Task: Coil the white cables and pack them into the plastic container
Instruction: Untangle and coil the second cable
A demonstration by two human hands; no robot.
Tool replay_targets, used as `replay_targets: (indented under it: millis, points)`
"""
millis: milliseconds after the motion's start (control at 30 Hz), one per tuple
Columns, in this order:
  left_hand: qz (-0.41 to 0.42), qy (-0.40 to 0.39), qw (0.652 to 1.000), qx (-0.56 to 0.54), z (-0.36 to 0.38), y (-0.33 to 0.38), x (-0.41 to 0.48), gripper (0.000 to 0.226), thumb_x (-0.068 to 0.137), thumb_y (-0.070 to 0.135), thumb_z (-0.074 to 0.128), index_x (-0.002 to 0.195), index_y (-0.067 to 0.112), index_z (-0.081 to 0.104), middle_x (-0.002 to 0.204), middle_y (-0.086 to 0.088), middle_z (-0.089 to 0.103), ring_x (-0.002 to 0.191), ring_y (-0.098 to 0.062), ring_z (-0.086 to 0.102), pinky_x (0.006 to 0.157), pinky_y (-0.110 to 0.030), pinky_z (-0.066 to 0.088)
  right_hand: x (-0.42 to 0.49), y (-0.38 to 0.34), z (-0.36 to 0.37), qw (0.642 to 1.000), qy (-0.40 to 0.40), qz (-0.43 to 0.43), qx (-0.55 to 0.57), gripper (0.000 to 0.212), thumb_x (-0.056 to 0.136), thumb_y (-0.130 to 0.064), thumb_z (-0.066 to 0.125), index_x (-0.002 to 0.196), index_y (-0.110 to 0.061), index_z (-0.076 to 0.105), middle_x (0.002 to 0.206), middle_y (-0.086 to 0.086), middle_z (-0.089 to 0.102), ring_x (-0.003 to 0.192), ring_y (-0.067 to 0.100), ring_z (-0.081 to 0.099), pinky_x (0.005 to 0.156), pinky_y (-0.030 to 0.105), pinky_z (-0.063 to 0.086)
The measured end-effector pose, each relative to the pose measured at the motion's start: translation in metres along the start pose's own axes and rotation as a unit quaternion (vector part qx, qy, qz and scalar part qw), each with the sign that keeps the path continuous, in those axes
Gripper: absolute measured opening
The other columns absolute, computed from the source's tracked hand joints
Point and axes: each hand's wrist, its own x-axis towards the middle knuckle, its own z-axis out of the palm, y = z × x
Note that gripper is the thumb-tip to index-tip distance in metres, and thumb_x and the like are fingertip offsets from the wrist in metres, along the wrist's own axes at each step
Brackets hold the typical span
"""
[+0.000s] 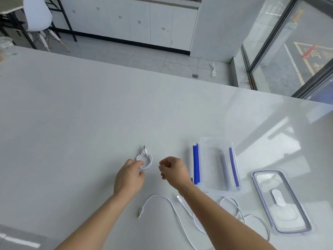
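A small white coiled cable (146, 159) with its plug ends pointing away from me is pinched at its near-left side by my left hand (130, 175). My right hand (173, 171) hovers just right of the coil, fingers loosely curled, holding nothing. The clear plastic container (216, 165) with blue side clips stands open and empty to the right of my right hand. Loose white cables (167, 204) lie uncoiled on the table near me, partly under my right forearm, with more loops (234, 204) below the container.
The container's clear lid (281, 201) with a blue-grey rim lies flat at the far right. The grey table (72, 114) stretches far to the left and back. Beyond its far edge are floor tiles, white cabinets and a white chair (37, 15).
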Motion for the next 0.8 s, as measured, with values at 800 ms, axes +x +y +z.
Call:
replay_targets:
  millis: [800]
  points:
    - [0.066,-0.146,0.981,0.106,0.094,0.109,-0.098,0.038,0.088,0.056,0.062,0.081,0.018,0.065,0.090,0.000,0.065,0.083,-0.021,0.064,0.071,-0.032,0.051,-0.135,0.137,-0.111,0.983,0.071,0.016,-0.166,0.015,0.090,-0.024,0.064,0.095,-0.023,0.078,0.092,-0.010,0.078,0.085,0.010,0.068,0.075,0.023,0.049]
